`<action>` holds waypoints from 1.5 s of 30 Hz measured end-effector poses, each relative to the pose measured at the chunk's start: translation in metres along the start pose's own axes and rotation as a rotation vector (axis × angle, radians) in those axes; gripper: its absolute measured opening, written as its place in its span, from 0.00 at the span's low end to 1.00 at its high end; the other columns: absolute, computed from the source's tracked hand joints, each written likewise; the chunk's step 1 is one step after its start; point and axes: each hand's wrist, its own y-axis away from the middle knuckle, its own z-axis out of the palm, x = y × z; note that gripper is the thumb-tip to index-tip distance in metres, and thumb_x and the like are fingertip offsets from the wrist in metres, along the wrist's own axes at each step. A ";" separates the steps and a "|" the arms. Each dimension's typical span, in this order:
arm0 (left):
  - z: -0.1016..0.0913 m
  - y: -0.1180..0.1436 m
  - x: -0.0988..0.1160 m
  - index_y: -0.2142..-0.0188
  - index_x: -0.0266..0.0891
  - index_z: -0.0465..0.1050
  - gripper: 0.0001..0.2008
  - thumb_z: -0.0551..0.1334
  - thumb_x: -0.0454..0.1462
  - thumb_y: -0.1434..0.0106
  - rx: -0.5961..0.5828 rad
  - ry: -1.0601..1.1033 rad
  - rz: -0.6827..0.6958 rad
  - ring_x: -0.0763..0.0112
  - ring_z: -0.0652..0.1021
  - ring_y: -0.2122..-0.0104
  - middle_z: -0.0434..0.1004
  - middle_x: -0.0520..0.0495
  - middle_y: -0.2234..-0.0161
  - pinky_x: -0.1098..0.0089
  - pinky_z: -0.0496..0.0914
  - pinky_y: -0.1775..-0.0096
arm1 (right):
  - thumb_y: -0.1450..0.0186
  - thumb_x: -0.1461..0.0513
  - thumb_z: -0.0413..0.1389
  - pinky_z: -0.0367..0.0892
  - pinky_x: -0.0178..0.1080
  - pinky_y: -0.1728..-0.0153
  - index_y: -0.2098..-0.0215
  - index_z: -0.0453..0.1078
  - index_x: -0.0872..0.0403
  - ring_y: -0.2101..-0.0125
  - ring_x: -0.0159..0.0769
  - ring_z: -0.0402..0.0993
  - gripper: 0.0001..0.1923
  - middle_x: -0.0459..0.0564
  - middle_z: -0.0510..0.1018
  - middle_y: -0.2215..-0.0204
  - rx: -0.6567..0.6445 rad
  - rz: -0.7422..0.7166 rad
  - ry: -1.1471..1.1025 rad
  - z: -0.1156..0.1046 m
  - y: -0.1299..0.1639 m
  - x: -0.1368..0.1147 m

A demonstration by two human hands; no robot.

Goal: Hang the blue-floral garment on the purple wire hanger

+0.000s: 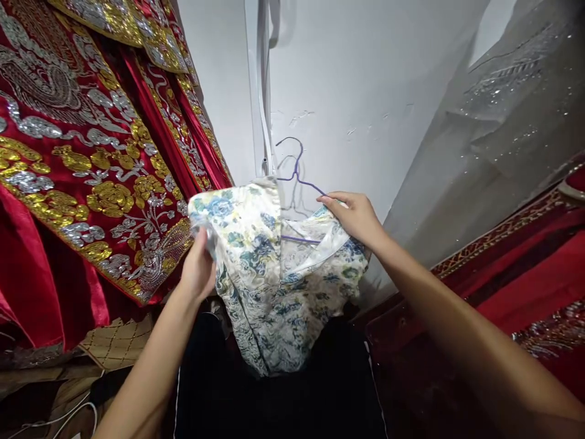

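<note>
A cream garment (269, 286) with blue and green flower print hangs between my hands on a thin purple wire hanger (298, 174), whose hook rises above the collar. My left hand (198, 268) grips the garment's left shoulder, fingers wrapped round the cloth. My right hand (356, 216) pinches the right shoulder of the garment over the hanger's arm. The lower part of the garment droops over something black below.
Red robes with gold and silver embroidery (82, 158) hang at the left. A grey sequinned fabric (493, 128) and more red embroidered cloth (516, 274) are at the right. A white wall with a white pipe (261, 91) stands behind. Black cloth (283, 396) lies below.
</note>
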 end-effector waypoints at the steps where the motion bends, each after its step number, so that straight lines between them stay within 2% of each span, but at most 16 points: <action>1: -0.005 0.007 -0.006 0.41 0.43 0.71 0.29 0.66 0.53 0.38 0.070 -0.032 0.038 0.50 0.69 0.36 0.76 0.45 0.42 0.52 0.64 0.35 | 0.33 0.50 0.57 0.68 0.42 0.59 0.60 0.82 0.53 0.59 0.46 0.79 0.18 0.52 0.85 0.62 -0.043 -0.010 0.015 0.003 -0.001 -0.007; 6: -0.039 0.045 -0.040 0.44 0.46 0.73 0.32 0.76 0.40 0.48 0.294 -0.212 0.084 0.52 0.74 0.40 0.77 0.46 0.43 0.59 0.70 0.39 | 0.32 0.51 0.56 0.69 0.43 0.59 0.58 0.82 0.52 0.61 0.45 0.79 0.18 0.51 0.85 0.62 -0.108 -0.051 0.073 0.015 0.016 -0.028; 9: -0.059 0.065 -0.066 0.48 0.39 0.76 0.28 0.76 0.41 0.48 0.281 -0.294 -0.044 0.50 0.77 0.44 0.80 0.40 0.47 0.57 0.71 0.42 | 0.32 0.54 0.56 0.69 0.49 0.49 0.48 0.78 0.49 0.52 0.48 0.77 0.17 0.52 0.82 0.53 0.065 -0.113 0.126 0.022 0.045 -0.029; 12: -0.073 0.080 -0.099 0.52 0.33 0.79 0.25 0.75 0.44 0.46 0.231 -0.348 -0.146 0.47 0.79 0.47 0.82 0.36 0.50 0.54 0.71 0.43 | 0.32 0.57 0.56 0.58 0.55 0.36 0.38 0.70 0.47 0.38 0.50 0.64 0.24 0.54 0.71 0.38 0.232 -0.143 0.066 0.047 0.091 -0.028; 14: -0.075 0.088 -0.118 0.50 0.33 0.78 0.25 0.73 0.45 0.44 0.253 -0.320 -0.153 0.48 0.77 0.44 0.81 0.37 0.49 0.55 0.69 0.41 | 0.30 0.55 0.54 0.58 0.53 0.36 0.36 0.65 0.48 0.37 0.49 0.62 0.25 0.56 0.67 0.36 0.275 0.004 -0.083 0.076 0.128 -0.024; 17: -0.068 0.096 -0.133 0.46 0.36 0.76 0.26 0.71 0.45 0.41 0.293 -0.238 -0.179 0.51 0.75 0.42 0.80 0.38 0.48 0.58 0.67 0.41 | 0.31 0.47 0.51 0.72 0.50 0.52 0.42 0.61 0.52 0.53 0.46 0.74 0.25 0.58 0.73 0.47 0.376 0.398 -0.315 0.128 0.174 -0.010; 19: -0.061 0.100 -0.132 0.46 0.36 0.76 0.26 0.72 0.44 0.42 0.259 -0.199 -0.190 0.51 0.77 0.44 0.81 0.38 0.49 0.58 0.68 0.42 | 0.30 0.45 0.47 0.72 0.45 0.60 0.56 0.65 0.52 0.63 0.42 0.75 0.21 0.54 0.76 0.60 0.107 0.569 -0.394 0.156 0.190 0.000; 22: -0.056 0.102 -0.123 0.48 0.35 0.76 0.25 0.72 0.43 0.42 0.219 -0.173 -0.202 0.51 0.80 0.49 0.83 0.38 0.54 0.58 0.70 0.45 | 0.34 0.44 0.51 0.68 0.40 0.67 0.72 0.64 0.51 0.72 0.39 0.72 0.21 0.48 0.73 0.75 -0.244 0.634 -0.440 0.178 0.195 0.011; 25: -0.064 0.104 -0.123 0.50 0.37 0.76 0.23 0.71 0.45 0.43 0.387 -0.223 -0.126 0.53 0.81 0.52 0.83 0.41 0.56 0.59 0.72 0.48 | 0.37 0.48 0.54 0.64 0.39 0.71 0.78 0.63 0.51 0.77 0.37 0.69 0.19 0.46 0.72 0.81 -0.299 0.680 -0.443 0.176 0.201 0.015; 28: -0.074 0.109 -0.139 0.50 0.41 0.71 0.23 0.70 0.45 0.43 0.693 -0.425 0.162 0.56 0.77 0.47 0.77 0.43 0.51 0.61 0.69 0.45 | 0.36 0.51 0.52 0.60 0.38 0.74 0.81 0.62 0.51 0.81 0.34 0.65 0.20 0.45 0.69 0.85 -0.307 0.731 -0.430 0.162 0.220 0.016; 30: -0.070 0.115 -0.155 0.48 0.45 0.68 0.23 0.69 0.43 0.41 0.777 -0.612 0.341 0.55 0.72 0.43 0.71 0.43 0.46 0.60 0.65 0.42 | 0.35 0.51 0.51 0.58 0.38 0.75 0.83 0.61 0.51 0.83 0.34 0.64 0.22 0.45 0.67 0.87 -0.312 0.750 -0.425 0.154 0.234 0.015; 32: -0.058 0.121 -0.171 0.50 0.48 0.69 0.18 0.67 0.41 0.39 0.614 -0.762 0.385 0.54 0.70 0.42 0.69 0.42 0.45 0.57 0.64 0.42 | 0.35 0.50 0.50 0.57 0.38 0.76 0.85 0.61 0.51 0.84 0.33 0.62 0.24 0.45 0.66 0.88 -0.322 0.758 -0.424 0.150 0.243 0.011; 34: -0.040 0.127 -0.184 0.52 0.47 0.71 0.14 0.65 0.39 0.37 0.321 -0.815 0.303 0.53 0.72 0.46 0.71 0.42 0.50 0.56 0.65 0.44 | 0.35 0.49 0.52 0.57 0.38 0.76 0.85 0.62 0.51 0.84 0.33 0.62 0.24 0.45 0.66 0.88 -0.351 0.754 -0.445 0.148 0.244 0.005; 36: -0.025 0.129 -0.195 0.53 0.44 0.71 0.11 0.61 0.38 0.36 0.123 -0.803 0.193 0.55 0.75 0.51 0.73 0.43 0.55 0.58 0.67 0.47 | 0.35 0.49 0.53 0.58 0.38 0.75 0.85 0.63 0.51 0.83 0.33 0.61 0.25 0.45 0.66 0.88 -0.378 0.738 -0.483 0.146 0.243 -0.003; 42: -0.012 0.125 -0.206 0.63 0.42 0.66 0.08 0.53 0.42 0.28 0.051 -0.829 0.104 0.63 0.74 0.64 0.71 0.47 0.66 0.66 0.67 0.59 | 0.35 0.45 0.56 0.56 0.38 0.76 0.82 0.69 0.52 0.82 0.33 0.59 0.26 0.47 0.70 0.85 -0.442 0.676 -0.600 0.119 0.234 -0.012; 45: -0.008 0.126 -0.206 0.66 0.43 0.64 0.10 0.54 0.42 0.28 -0.035 -0.841 0.127 0.63 0.72 0.65 0.69 0.47 0.67 0.67 0.66 0.61 | 0.35 0.44 0.57 0.51 0.37 0.80 0.80 0.71 0.53 0.83 0.30 0.56 0.25 0.48 0.73 0.82 -0.447 0.658 -0.663 0.090 0.200 -0.012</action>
